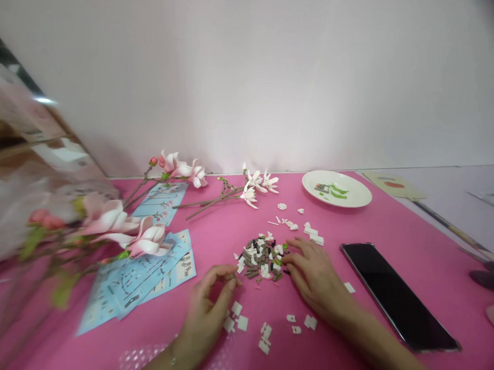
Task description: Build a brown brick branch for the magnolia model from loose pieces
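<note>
A heap of small building pieces (261, 256), grey-brown, white, black and a few green, lies on the pink tabletop between my hands. At its left edge my left hand (212, 303) is curled, thumb and forefinger close together; whatever is between the tips is too small to make out. My right hand (313, 270) rests at the heap's right side with its fingers apart, fingertips touching the pieces. Loose white flat pieces (242, 322) lie below my left hand, and small white clipped pieces (264, 341) lie nearer to me. More white pieces (313, 235) are beyond my right hand.
A black phone (397, 296) lies at right. Behind it stands a white plate (361, 197) with green pieces. Pink flowers (150, 240) overlap blue instruction sheets (181, 271) at left; white flowers (249, 193) lie behind the heap. Bubble wrap (144, 359) is in front.
</note>
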`<state>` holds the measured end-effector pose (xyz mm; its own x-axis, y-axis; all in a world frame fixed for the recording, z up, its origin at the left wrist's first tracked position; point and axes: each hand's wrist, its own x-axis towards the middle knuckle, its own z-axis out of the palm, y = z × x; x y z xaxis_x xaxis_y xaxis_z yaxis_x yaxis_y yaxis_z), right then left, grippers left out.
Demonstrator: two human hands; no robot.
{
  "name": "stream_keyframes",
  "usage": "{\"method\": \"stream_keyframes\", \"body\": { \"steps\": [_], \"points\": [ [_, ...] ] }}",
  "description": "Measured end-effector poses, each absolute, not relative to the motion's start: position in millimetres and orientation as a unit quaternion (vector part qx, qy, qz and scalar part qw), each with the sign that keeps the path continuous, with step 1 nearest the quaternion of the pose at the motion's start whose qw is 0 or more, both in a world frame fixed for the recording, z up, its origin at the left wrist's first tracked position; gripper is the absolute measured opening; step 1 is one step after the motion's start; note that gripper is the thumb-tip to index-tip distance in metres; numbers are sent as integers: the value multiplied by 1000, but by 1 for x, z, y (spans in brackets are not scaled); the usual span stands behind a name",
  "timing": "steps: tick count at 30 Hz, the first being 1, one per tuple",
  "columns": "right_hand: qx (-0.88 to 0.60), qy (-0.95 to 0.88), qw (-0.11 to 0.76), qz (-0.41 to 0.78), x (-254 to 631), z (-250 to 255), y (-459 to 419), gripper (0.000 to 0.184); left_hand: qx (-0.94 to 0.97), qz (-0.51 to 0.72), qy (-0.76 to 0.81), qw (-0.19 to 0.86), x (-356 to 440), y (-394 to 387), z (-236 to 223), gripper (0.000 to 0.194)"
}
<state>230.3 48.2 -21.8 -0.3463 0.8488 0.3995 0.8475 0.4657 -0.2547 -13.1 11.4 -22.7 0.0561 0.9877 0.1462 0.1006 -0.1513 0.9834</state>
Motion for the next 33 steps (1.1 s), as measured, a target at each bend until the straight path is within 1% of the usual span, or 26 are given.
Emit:
{"method": "stream_keyframes", "body": {
  "steps": [2, 6, 13, 18, 21, 25, 27, 31, 33],
  "points": [
    [-528, -809, 258, -7, 232, -19, 49, 17, 574, 496, 476, 445, -13, 11, -23, 14],
    [-533, -806, 257, -6, 230, -11, 47, 13, 571, 500, 470, 451, -13, 11, -22, 14],
    [-543, -812, 213, 19, 228, -7, 42, 13, 585, 497, 465, 440, -13, 12, -22, 14],
    [-543, -817, 191, 36, 226, -10, 42, 12, 621, 475, 470, 410, -12, 10, -24, 22],
    [-544, -817, 187, 40, 224, -12, 42, 13, 638, 465, 469, 395, -12, 8, -23, 25],
    [-543, -817, 188, 42, 225, -13, 42, 12, 647, 464, 461, 393, -12, 8, -22, 24],
    [-545, -815, 194, 38, 226, -13, 43, 13, 646, 467, 460, 391, -12, 9, -22, 22],
    [-556, -804, 211, 24, 229, -12, 47, 24, 647, 466, 460, 390, -12, 9, -21, 20],
    [-559, -800, 216, 19, 230, -14, 49, 25, 650, 463, 458, 392, -12, 9, -21, 20]
  ]
}}
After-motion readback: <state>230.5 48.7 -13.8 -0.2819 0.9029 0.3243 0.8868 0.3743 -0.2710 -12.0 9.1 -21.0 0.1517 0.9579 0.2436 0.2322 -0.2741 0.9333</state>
